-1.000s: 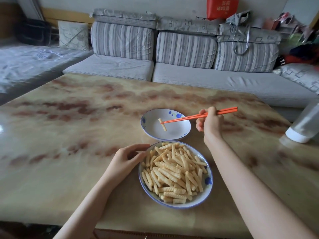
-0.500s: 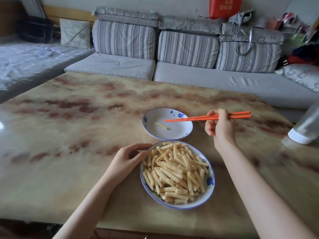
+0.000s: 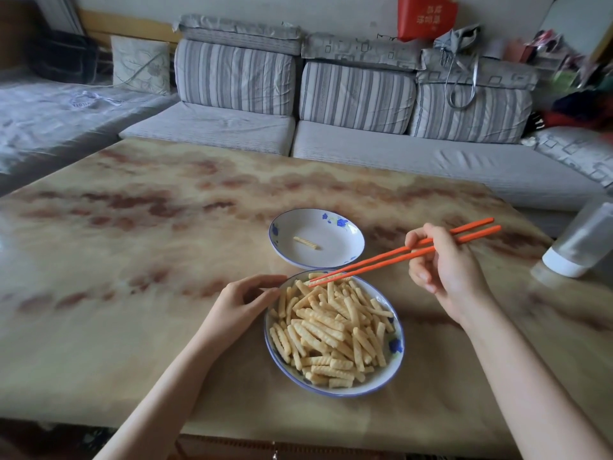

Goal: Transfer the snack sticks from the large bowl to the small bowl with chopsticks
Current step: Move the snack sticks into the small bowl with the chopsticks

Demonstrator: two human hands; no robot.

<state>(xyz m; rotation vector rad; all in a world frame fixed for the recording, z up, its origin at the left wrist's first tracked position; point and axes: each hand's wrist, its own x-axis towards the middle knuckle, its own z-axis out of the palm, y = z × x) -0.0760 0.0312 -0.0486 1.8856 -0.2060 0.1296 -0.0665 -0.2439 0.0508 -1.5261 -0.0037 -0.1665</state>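
Observation:
The large bowl (image 3: 394,366), white with a blue rim, sits near the table's front edge, heaped with ridged yellow snack sticks (image 3: 331,330). Just behind it stands the small bowl (image 3: 345,257) with a single snack stick (image 3: 306,242) lying flat inside. My right hand (image 3: 447,270) grips a pair of orange chopsticks (image 3: 381,258); their tips reach down over the far edge of the heap, with nothing pinched between them. My left hand (image 3: 242,300) rests on the table, fingers touching the large bowl's left rim.
The table (image 3: 139,254) has a glossy beige and brown marbled top. A clear bottle with a white cap (image 3: 583,244) lies at the right edge. A grey striped sofa (image 3: 348,134) runs along the far side, with bags on top.
The chopsticks let go of one stick into the small bowl, then swung back and down, so their tips are over the large bowl's heap. My left hand stayed on the rim.

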